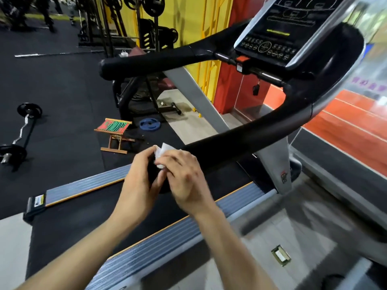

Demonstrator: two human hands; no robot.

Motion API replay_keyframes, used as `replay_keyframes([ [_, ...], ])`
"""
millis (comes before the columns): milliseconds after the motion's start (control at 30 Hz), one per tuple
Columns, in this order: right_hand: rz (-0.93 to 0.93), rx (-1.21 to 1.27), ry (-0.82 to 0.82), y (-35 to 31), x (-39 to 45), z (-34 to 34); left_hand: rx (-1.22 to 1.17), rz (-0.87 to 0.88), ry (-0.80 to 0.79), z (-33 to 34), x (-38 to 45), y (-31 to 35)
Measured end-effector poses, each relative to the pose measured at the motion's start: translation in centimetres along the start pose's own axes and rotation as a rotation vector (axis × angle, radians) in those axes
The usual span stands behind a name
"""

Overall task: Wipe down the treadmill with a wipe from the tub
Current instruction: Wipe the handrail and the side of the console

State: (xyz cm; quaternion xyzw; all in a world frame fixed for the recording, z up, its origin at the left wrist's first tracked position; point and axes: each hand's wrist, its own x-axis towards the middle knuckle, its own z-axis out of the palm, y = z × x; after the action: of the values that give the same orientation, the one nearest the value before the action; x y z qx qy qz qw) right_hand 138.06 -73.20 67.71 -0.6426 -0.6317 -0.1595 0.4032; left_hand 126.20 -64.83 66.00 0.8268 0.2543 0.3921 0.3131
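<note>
The treadmill fills the view, with its black right handrail [247, 139] running from the console [272, 36] toward me. Both hands meet at the near end of that handrail. My right hand [184, 176] presses a small white wipe [162, 152] against the rail's end. My left hand [138, 178] cups the same rail end from the left, fingertips touching the wipe. The black belt [88, 216] lies below my arms, between grey side rails [159, 243]. The far handrail [150, 63] is bare. No tub is in view.
A small wooden folding stool [114, 130] and a blue weight plate [149, 124] lie on the black floor left of the treadmill. A curl barbell [21, 132] lies further left. Weight racks stand at the back. A metal floor socket [280, 255] sits on the right.
</note>
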Motion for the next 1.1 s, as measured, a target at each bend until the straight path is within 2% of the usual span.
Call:
replay_keyframes([
  [67,-0.037,-0.051,-0.111,2.6,1.1,-2.1,0.038,0.039,0.083,0.4,-0.2,0.1],
  [100,0.003,-0.096,-0.114,4.9,1.6,-3.3,0.069,0.058,0.106,0.4,-0.2,0.3],
  [200,0.374,-0.263,-0.023,11.8,3.0,-7.7,0.137,0.126,0.072,0.1,-0.1,1.1],
  [267,0.469,-0.289,-0.034,12.2,3.7,-7.9,0.288,0.257,0.028,0.4,-0.1,1.5],
  [333,0.364,-0.194,-0.074,8.9,3.8,-5.9,0.382,0.345,-0.016,1.3,-0.1,1.9],
  [433,0.144,-0.019,-0.183,4.2,2.3,-4.0,0.413,0.36,-0.015,2.6,0.2,2.4],
  [533,0.087,-0.043,-0.233,7.9,2.8,-6.2,0.467,0.373,-0.04,3.9,1.0,3.0],
  [600,0.193,-0.166,-0.177,12.9,3.4,-9.0,0.51,0.381,-0.071,5.0,1.7,3.5],
  [667,0.394,-0.299,-0.084,18.3,3.8,-12.7,0.555,0.395,-0.091,6.4,2.2,4.2],
  [700,0.49,-0.317,-0.036,20.6,3.8,-14.4,0.583,0.401,-0.099,7.2,2.5,4.6],
  [767,0.566,-0.321,0.078,23.2,3.7,-15.7,0.631,0.42,-0.117,8.7,3.3,5.2],
  [867,0.446,-0.233,0.179,21.3,3.0,-12.9,0.661,0.423,-0.123,11.4,4.8,6.1],
  [967,0.186,-0.094,0.032,17.4,0.6,-11.1,0.66,0.426,-0.141,14.0,6.2,7.1],
  [1033,0.062,-0.089,-0.028,19.5,0.5,-12.7,0.656,0.447,-0.161,15.7,7.3,7.8],
  [1100,0.103,-0.124,-0.043,24.2,1.8,-15.1,0.654,0.432,-0.171,16.5,7.7,8.4],
])
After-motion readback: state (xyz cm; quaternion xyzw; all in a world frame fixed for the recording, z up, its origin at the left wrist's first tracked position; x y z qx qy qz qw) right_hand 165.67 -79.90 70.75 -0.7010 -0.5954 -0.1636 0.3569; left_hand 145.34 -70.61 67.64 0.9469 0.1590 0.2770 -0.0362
